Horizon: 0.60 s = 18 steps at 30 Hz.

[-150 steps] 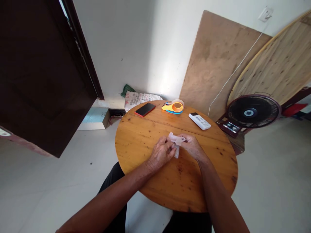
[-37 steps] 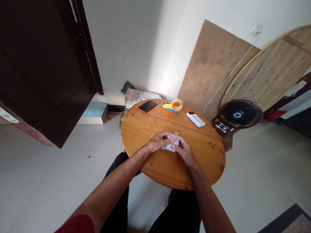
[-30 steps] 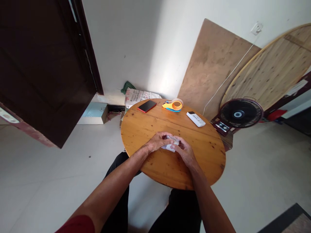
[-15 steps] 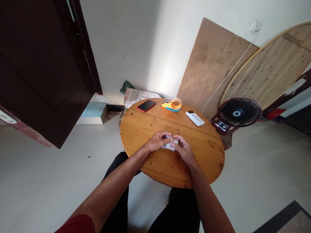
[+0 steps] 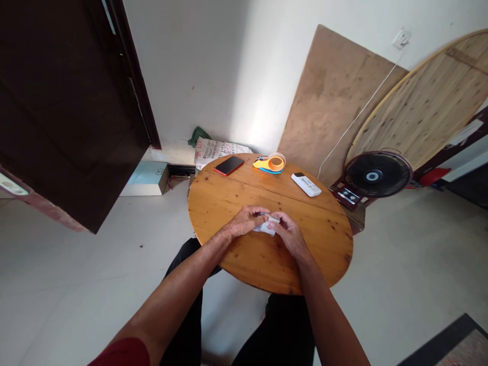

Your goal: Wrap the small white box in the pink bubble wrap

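Observation:
Over the middle of a round wooden table (image 5: 213,208), both of my hands grip one small whitish packet (image 5: 267,226). It looks like clear or pale wrapping, but its exact kind is too small to make out. My left hand (image 5: 247,220) closes on its left side, with the thumb across the near face. On the opposite side, my right hand (image 5: 290,232) pinches the packet between thumb and curled fingers. My fingers hide its top edge and much of its sides.
Along the table's far side lie a red-edged phone (image 5: 229,165), a tape dispenser (image 5: 271,163) in orange and blue, and a white remote control (image 5: 306,184). A black fan (image 5: 372,176) stands to the right. Boards (image 5: 324,91) lean on the wall; a dark door (image 5: 68,101) is at left.
The left thumb has shifted slightly on the packet, showing a bit more of its face. Both hands otherwise stay in place; the view has moved very slightly.

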Each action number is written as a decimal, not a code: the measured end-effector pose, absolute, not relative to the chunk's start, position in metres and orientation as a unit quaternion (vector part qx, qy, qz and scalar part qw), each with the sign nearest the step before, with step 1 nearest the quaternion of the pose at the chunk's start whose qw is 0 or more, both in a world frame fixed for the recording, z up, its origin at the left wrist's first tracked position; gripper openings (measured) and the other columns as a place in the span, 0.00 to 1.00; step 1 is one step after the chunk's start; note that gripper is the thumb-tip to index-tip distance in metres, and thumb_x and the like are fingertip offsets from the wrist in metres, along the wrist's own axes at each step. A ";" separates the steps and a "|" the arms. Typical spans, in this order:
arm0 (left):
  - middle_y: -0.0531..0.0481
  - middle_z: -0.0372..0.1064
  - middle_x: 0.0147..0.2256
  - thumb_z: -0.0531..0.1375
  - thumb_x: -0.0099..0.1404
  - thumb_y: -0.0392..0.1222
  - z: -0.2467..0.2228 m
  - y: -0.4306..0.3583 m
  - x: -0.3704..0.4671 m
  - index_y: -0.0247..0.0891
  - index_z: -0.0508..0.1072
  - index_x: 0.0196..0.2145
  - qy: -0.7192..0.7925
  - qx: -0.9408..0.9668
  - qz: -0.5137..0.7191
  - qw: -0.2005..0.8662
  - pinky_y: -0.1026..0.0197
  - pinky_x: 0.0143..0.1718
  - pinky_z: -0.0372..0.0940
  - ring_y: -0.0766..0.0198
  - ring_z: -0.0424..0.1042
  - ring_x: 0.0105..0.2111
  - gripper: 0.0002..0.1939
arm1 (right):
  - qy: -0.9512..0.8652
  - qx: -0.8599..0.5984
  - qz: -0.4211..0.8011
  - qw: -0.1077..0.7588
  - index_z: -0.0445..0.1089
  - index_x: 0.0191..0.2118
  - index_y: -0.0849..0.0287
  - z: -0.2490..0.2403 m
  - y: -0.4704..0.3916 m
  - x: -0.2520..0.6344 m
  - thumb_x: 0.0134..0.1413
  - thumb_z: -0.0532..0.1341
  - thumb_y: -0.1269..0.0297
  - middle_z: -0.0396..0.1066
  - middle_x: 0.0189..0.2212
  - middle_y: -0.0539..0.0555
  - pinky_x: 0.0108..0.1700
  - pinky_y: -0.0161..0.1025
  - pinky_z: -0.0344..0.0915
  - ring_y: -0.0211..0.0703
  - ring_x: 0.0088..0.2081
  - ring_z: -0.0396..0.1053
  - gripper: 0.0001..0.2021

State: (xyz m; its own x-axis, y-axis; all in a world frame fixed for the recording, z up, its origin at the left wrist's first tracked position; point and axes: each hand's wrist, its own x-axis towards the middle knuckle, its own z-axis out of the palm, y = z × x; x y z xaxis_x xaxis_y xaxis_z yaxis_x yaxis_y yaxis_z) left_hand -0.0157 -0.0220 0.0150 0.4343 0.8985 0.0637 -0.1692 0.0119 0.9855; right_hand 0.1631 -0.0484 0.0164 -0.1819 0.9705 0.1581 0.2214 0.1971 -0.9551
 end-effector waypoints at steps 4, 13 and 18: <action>0.46 0.74 0.34 0.66 0.52 0.53 0.016 -0.022 -0.014 0.31 0.75 0.42 0.322 0.557 0.430 0.633 0.65 0.33 0.62 0.66 0.69 0.30 0.25 | -0.637 -0.475 0.398 0.459 0.71 0.42 0.54 0.011 -0.048 0.161 0.49 0.63 0.53 0.72 0.41 0.52 0.41 0.39 0.67 0.45 0.41 0.69 0.15; 0.49 0.72 0.31 0.65 0.54 0.50 0.011 -0.018 -0.012 0.31 0.74 0.42 0.317 0.571 0.447 0.611 0.67 0.29 0.59 0.70 0.65 0.26 0.23 | -0.692 -0.491 0.236 0.473 0.73 0.44 0.54 0.011 -0.052 0.158 0.53 0.61 0.56 0.68 0.49 0.57 0.49 0.44 0.66 0.49 0.50 0.66 0.14; 0.51 0.70 0.29 0.64 0.54 0.50 0.008 -0.016 -0.011 0.32 0.74 0.43 0.316 0.577 0.446 0.607 0.68 0.27 0.57 0.71 0.62 0.24 0.22 | -0.705 -0.485 0.193 0.481 0.73 0.44 0.53 0.014 -0.056 0.157 0.56 0.58 0.58 0.68 0.49 0.57 0.55 0.47 0.62 0.49 0.52 0.65 0.13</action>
State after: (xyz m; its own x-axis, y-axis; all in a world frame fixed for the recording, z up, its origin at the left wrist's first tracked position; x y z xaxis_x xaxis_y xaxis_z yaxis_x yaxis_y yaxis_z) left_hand -0.0111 -0.0161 0.0081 0.4022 0.9062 0.1305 -0.1770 -0.0629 0.9822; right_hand 0.1569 -0.0564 0.0142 -0.0673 0.8689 0.4904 0.4982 0.4551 -0.7381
